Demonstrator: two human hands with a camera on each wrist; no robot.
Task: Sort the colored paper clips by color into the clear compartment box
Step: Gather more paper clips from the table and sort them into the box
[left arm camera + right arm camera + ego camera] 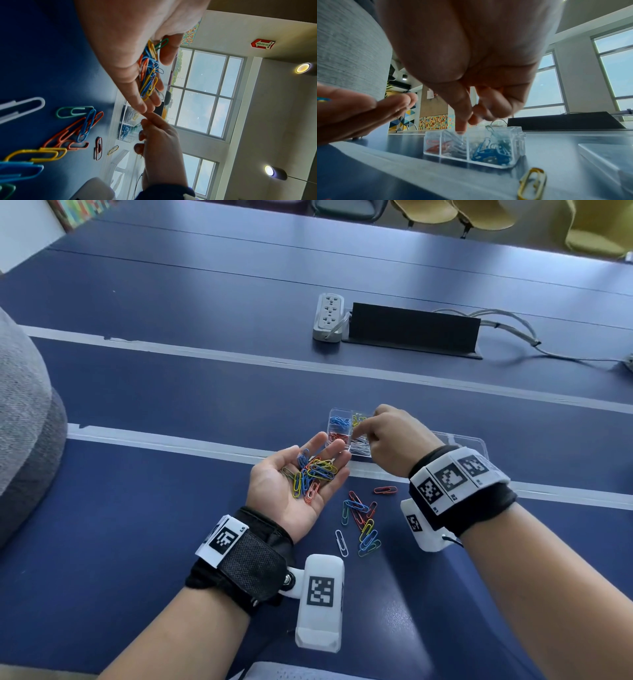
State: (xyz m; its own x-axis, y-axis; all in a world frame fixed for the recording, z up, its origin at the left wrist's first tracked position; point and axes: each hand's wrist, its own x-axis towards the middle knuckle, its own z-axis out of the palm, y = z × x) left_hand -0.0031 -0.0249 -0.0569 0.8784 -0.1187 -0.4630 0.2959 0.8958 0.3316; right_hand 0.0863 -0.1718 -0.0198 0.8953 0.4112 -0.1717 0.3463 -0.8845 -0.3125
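My left hand [330, 450] lies palm up, fingers relaxed, and carries a heap of mixed paper clips [313, 474] [149, 75]. Just beyond it stands the clear compartment box [337, 409] [517, 142], with blue, red, white, yellow and green clips in separate cells. My right hand [364, 436] hovers over the box with one finger pointing down at the white cell and the others curled. A green clip [489, 128] [137, 125] stands right under its fingertips; whether they touch it is unclear. Several loose clips [361, 522] lie on the blue table between my wrists.
The box's clear lid [459, 440] lies to the right behind my right wrist. A yellow clip [532, 184] rests in front of the box. Farther back are a power strip [327, 318], a black cable cover [411, 330] and cables [513, 337]. A grey cushion [24, 422] sits at left.
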